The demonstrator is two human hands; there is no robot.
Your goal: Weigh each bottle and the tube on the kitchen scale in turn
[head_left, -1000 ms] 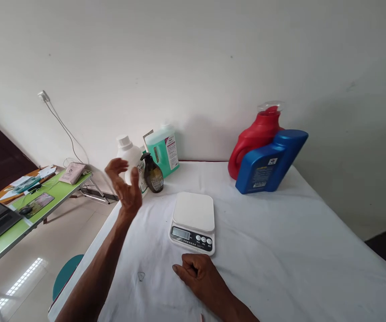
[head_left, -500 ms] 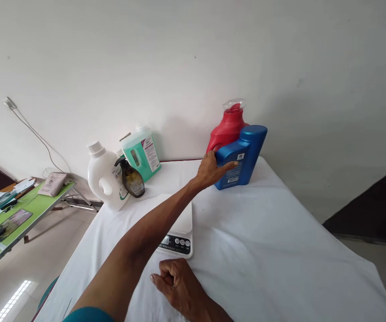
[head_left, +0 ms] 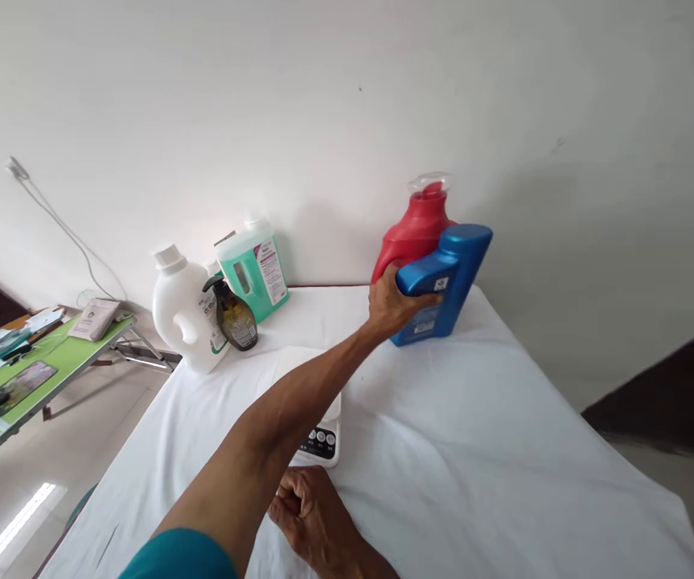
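Note:
My left hand reaches across to a blue plastic bottle with a wide cap. Its thumb lies across the labelled face and the fingers wrap behind the bottle's left side. Right behind stands a red jug with a clear cap, partly hidden by the blue bottle. My right hand rests closed in a loose fist on the white cloth, with nothing visible in it. Just beyond that fist lies a white kitchen scale, half covered by my left forearm.
On the left of the cloth-covered table stand a white jug, a dark pump bottle and a green liquid bottle. A wall rises behind. A green side table with papers and a mouse is at far left.
The view has shifted slightly. My left hand stays on the blue bottle, its fingers now further round the side. My right fist shows little change.

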